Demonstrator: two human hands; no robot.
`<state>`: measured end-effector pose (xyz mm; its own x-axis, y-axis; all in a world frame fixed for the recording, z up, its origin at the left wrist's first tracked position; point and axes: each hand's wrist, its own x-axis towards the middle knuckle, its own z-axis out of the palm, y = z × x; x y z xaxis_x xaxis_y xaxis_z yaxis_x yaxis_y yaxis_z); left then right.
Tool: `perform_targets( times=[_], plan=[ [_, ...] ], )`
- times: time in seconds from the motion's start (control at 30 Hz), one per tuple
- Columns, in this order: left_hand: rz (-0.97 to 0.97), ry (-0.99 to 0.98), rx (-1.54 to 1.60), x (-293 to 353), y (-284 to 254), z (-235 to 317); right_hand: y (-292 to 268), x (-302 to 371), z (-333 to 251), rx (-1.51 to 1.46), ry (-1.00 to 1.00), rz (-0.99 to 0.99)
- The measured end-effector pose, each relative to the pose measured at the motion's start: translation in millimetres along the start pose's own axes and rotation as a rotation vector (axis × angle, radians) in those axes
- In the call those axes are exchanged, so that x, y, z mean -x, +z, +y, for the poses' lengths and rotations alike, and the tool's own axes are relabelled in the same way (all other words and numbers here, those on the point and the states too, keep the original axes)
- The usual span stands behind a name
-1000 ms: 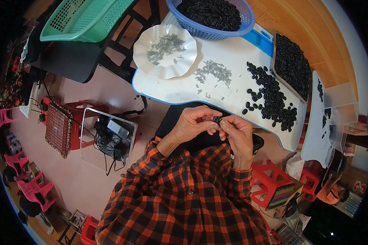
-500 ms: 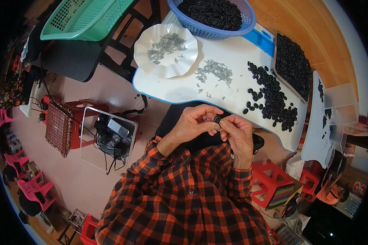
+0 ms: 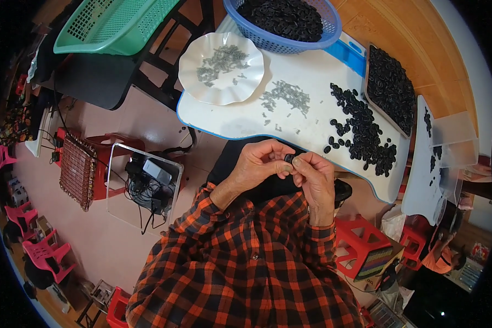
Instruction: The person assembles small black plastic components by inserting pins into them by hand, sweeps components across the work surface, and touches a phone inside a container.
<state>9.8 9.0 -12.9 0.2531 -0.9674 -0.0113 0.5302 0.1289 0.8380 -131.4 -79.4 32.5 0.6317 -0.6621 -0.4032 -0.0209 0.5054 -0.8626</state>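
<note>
My left hand (image 3: 255, 165) and my right hand (image 3: 316, 176) meet in front of my lap, just off the near edge of the white table (image 3: 218, 117). Between their fingertips they pinch a small black oval piece (image 3: 289, 158), partly covered by the fingers. Whether a second tiny part is in there too, I cannot tell. On the table ahead lies a loose pile of small clear pieces (image 3: 287, 97). More clear pieces (image 3: 222, 63) rest in a white scalloped plate (image 3: 194, 90). To the right spreads a heap of black oval pieces (image 3: 363, 134).
A blue basket (image 3: 290, 46) full of black pieces stands at the far edge, with a filled tray (image 3: 391, 87) at the far right. Left are a green basket (image 3: 134, 38) and a clear bin of cables (image 3: 147, 186). A red stool (image 3: 358, 246) stands at lower right.
Both hands keep their pinch on the black oval piece, with only slight finger movement. My right hand has shifted a little to the left. The piles look the same.
</note>
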Motion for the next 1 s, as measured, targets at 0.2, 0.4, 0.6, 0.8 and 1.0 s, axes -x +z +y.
perform_targets(
  times=[0.2,0.4,0.6,0.8,1.0],
  plan=[
    [-0.023,-0.018,0.024,0,-2,2,-9,-7,-2,0.010,-0.023,-0.121],
    [-0.061,-0.014,-0.016,1,2,8,-14,-8,-2,-0.073,0.011,-0.207],
    [-0.062,0.004,-0.005,1,2,9,-16,-9,0,-0.113,0.015,-0.226],
    [-0.070,-0.007,0.004,2,0,10,-14,-9,-2,-0.104,0.036,-0.237],
    [-0.066,-0.011,-0.023,3,1,10,-11,-7,-4,-0.053,0.049,-0.176]
  ],
)
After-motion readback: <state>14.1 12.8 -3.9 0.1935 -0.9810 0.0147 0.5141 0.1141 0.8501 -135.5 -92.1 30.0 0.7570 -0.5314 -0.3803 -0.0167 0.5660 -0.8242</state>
